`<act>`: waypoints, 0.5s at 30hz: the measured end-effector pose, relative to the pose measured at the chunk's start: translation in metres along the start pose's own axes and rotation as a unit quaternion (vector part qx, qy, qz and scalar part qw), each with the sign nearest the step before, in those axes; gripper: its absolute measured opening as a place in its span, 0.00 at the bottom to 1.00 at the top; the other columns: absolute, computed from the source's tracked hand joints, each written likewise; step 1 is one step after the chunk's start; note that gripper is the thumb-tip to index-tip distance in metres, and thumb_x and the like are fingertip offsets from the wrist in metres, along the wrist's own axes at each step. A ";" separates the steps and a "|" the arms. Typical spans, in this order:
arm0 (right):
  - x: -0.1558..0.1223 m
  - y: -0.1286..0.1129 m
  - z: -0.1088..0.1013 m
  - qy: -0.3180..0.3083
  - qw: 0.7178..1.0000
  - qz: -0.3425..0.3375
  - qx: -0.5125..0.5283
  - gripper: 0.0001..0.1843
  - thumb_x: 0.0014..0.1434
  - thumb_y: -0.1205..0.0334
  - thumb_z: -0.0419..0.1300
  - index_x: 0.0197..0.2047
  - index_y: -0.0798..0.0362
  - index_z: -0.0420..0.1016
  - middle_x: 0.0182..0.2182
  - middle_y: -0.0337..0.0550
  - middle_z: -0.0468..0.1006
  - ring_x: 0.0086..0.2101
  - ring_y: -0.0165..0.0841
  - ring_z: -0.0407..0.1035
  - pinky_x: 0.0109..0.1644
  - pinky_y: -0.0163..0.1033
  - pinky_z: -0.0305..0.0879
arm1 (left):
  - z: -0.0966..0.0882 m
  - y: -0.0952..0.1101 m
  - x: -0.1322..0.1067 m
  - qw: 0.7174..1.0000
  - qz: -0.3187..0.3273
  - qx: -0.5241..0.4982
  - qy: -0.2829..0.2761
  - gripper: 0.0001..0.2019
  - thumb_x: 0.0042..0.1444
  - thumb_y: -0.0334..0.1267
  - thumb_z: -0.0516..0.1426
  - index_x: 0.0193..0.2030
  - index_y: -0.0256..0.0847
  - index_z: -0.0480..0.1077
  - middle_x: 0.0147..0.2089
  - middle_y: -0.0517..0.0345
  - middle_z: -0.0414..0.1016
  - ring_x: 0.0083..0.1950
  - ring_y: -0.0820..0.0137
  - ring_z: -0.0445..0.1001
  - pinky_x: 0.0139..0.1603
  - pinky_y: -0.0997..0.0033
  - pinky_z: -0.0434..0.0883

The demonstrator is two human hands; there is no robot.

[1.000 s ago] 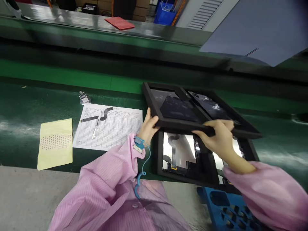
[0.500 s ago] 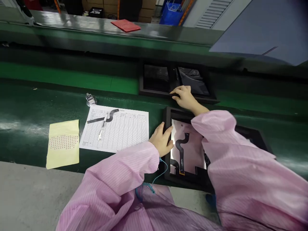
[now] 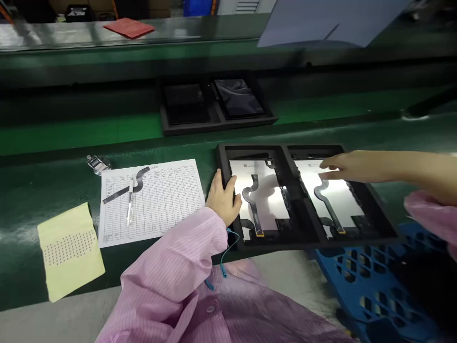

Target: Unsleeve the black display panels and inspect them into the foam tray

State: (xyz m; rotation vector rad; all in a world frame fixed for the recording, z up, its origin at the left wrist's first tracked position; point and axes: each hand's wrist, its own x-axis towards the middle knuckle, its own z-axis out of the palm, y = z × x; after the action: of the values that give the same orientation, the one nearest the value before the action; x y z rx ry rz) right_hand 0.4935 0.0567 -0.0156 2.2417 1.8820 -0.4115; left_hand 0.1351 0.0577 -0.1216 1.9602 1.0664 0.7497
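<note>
My left hand point(image 3: 224, 197) rests on the left rim of a black two-compartment tray point(image 3: 300, 190), its fingers spread. In the left compartment lies a silver-backed display panel point(image 3: 268, 190) with a dark flex cable point(image 3: 253, 205) across it. A second panel point(image 3: 341, 202) with a similar flex cable point(image 3: 326, 202) fills the right compartment. My right hand point(image 3: 344, 166) reaches in from the right over that second panel, fingers stretched and slightly apart. Its fingertips are close to the cable's upper end; whether they touch it I cannot tell.
Behind is another black tray point(image 3: 217, 121) with two dark screens. To the left lie a printed form point(image 3: 167, 200) with a pen point(image 3: 130, 202) and loose flex cable point(image 3: 139, 180), a yellow sheet point(image 3: 71, 276) and a metal counter point(image 3: 98, 164). A blue crate point(image 3: 357, 286) stands below right.
My right hand has moved from the rear tray to the right compartment of the near tray. My left hand stays on the near tray's rim. The view has swung rightward.
</note>
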 end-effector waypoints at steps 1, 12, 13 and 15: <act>0.002 0.004 -0.008 -0.053 0.998 0.018 -0.020 0.24 0.47 0.41 0.67 0.35 0.55 0.78 0.36 0.53 0.78 0.31 0.36 0.72 0.43 0.48 0.72 | -0.001 0.000 0.000 1.000 -0.002 -0.001 -0.002 0.26 0.65 0.39 0.51 0.69 0.38 0.60 0.79 0.38 0.37 0.79 0.46 0.44 0.76 0.36 0.53; 0.078 -0.236 -0.038 0.021 0.960 -0.277 0.022 0.25 0.64 0.52 0.58 0.60 0.56 0.72 0.57 0.53 0.71 0.58 0.39 0.67 0.69 0.54 0.61 | 0.004 0.010 -0.001 1.000 0.005 -0.023 0.001 0.28 0.57 0.36 0.57 0.65 0.34 0.65 0.77 0.35 0.44 0.77 0.41 0.49 0.77 0.40 0.55; 0.083 -0.280 -0.033 0.042 0.944 -0.323 0.048 0.26 0.65 0.53 0.56 0.62 0.55 0.71 0.59 0.52 0.70 0.59 0.42 0.66 0.70 0.54 0.61 | 0.006 0.010 -0.001 0.999 0.007 -0.032 0.004 0.28 0.56 0.36 0.58 0.64 0.34 0.66 0.76 0.36 0.47 0.77 0.41 0.50 0.77 0.40 0.56; 0.090 -0.365 -0.020 0.069 0.907 -0.402 0.102 0.31 0.67 0.51 0.53 0.69 0.53 0.63 0.63 0.49 0.65 0.62 0.43 0.63 0.71 0.53 0.61 | 0.006 0.009 -0.002 0.998 0.010 -0.060 0.025 0.25 0.57 0.37 0.60 0.62 0.38 0.69 0.73 0.39 0.55 0.74 0.45 0.56 0.75 0.42 0.60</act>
State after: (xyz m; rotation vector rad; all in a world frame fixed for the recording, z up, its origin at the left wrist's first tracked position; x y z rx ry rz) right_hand 0.1509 0.2121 -0.0130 1.5026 2.9094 -0.5865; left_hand 0.1428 0.0502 -0.1176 1.8608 1.0087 0.8573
